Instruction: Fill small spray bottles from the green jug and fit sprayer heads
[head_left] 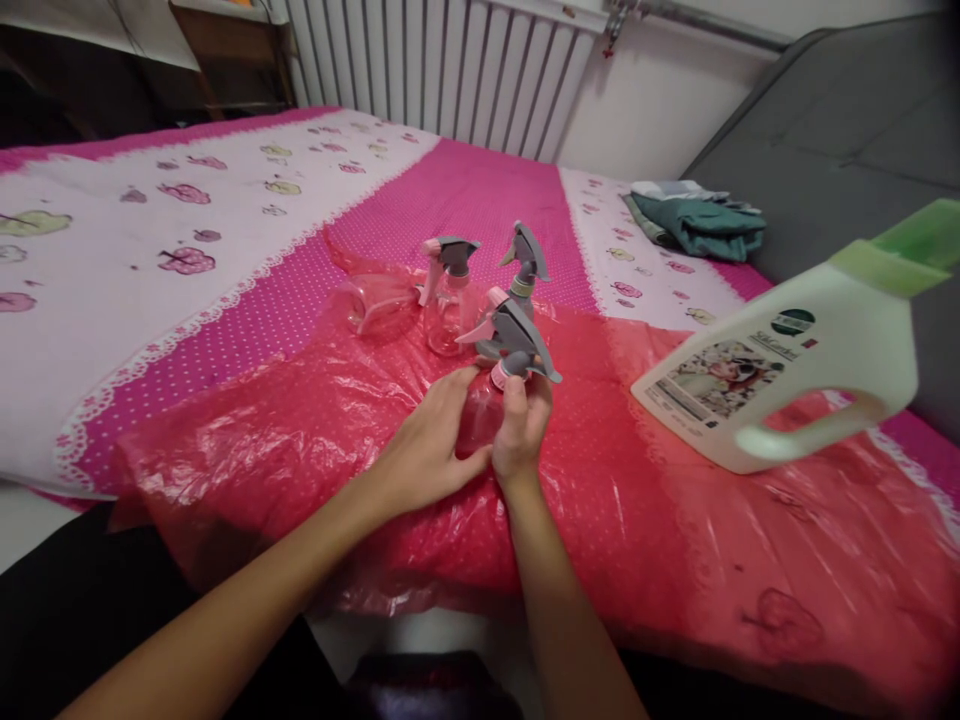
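A: Red plastic sheet (600, 450) under the fingers, big jug (795, 345) off to their right... what's the step?

B: Steadying, I reckon. Left hand (427, 440) and right hand (521, 430) both have fingers curled round one spray bottle (478, 418). Next move wants a firm hold. Base between the thumbs is hard to make out.

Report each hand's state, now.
Left hand: holding the pink-triggered spray bottle, curved around its body.
Right hand: closed on the same bottle near its pink collar.
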